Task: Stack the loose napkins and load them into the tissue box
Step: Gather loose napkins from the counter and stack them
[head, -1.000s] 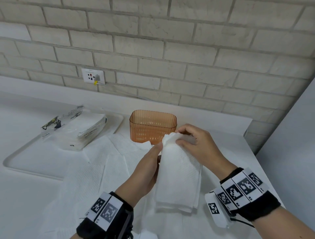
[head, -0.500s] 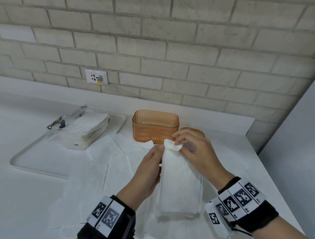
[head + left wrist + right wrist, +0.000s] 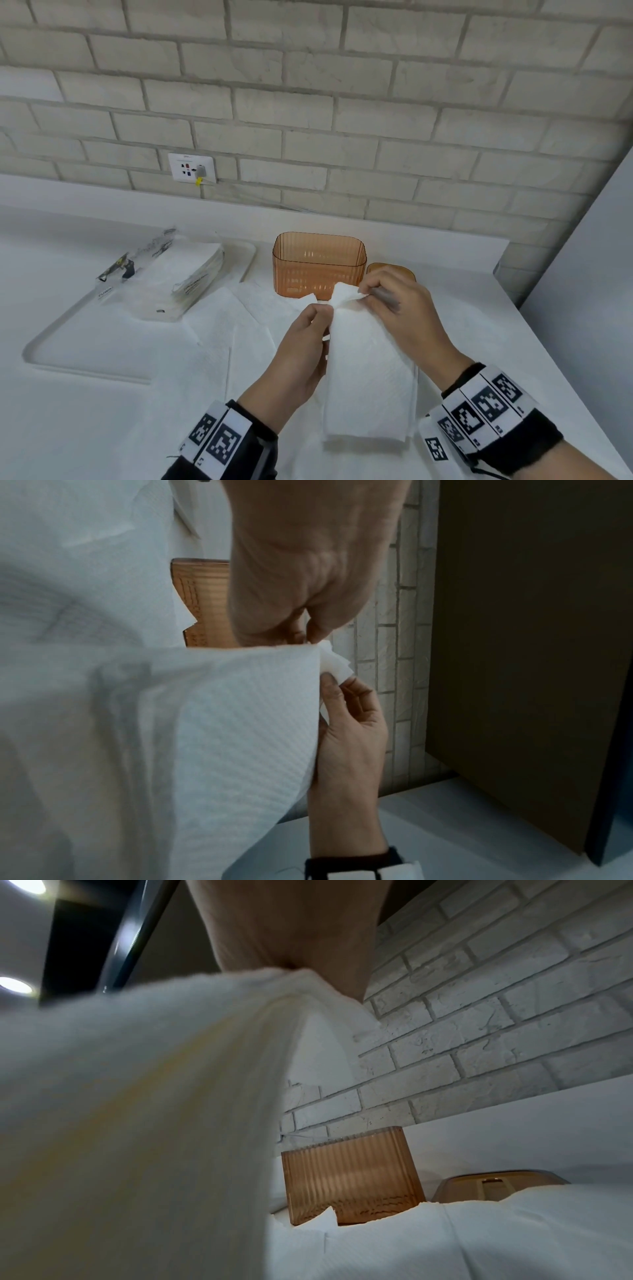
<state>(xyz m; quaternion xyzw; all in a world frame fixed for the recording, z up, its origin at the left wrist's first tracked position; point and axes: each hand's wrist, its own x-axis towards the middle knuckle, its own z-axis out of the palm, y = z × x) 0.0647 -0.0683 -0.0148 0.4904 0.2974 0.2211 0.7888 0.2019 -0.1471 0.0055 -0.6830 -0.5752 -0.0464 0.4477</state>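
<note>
1. Left hand (image 3: 301,353): thumb and fingertips pinching the top left corner of the napkin stack (image 3: 368,373).
2. Right hand (image 3: 404,318): fingers curled, pinching the stack's top right corner.
3. Napkin stack: folded, held up off the desk (image 3: 479,329) between both hands, lower end hanging toward the near edge.
4. Loose napkins (image 3: 239,329): spread flat on the desk beneath the hands.
5. Tissue box (image 3: 318,267): orange, open-topped, upright near the desk's back edge, just behind the hands.
6. Lid (image 3: 496,1187): flat beside the box's right side.
7. Tray (image 3: 85,346): toward the left edge, carrying a packaged napkin bundle (image 3: 171,274).
</note>
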